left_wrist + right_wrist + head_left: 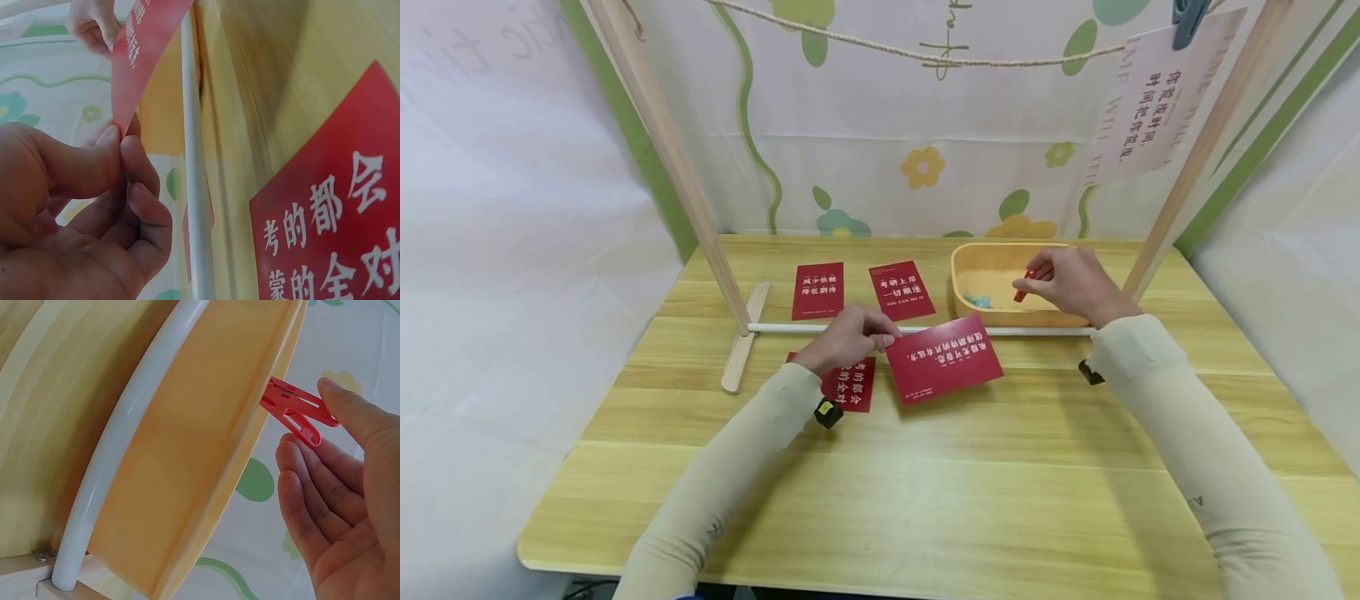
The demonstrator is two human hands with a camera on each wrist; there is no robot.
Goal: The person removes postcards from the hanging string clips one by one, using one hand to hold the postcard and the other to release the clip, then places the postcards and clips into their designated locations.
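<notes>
My left hand [852, 340] pinches a red card [944, 360] with white lettering by its corner, between thumb and forefinger. The card is raised over the table and tilts. Over the yellow plastic basket [958, 283], my right hand [1071, 282] pinches a red clothespin [294, 409] between thumb and fingers. Light blue clothespins [977, 301] lie inside the basket. Partly under my left forearm another red card [857, 385] rests on the table; its left part is covered by the hand.
Two more red cards [817, 292] lie behind the white crossbar [1045, 331]. Wooden posts [677, 167] carry a rope [880, 46]. A pale printed card [1157, 108] hangs there from a grey-blue clothespin [1186, 21].
</notes>
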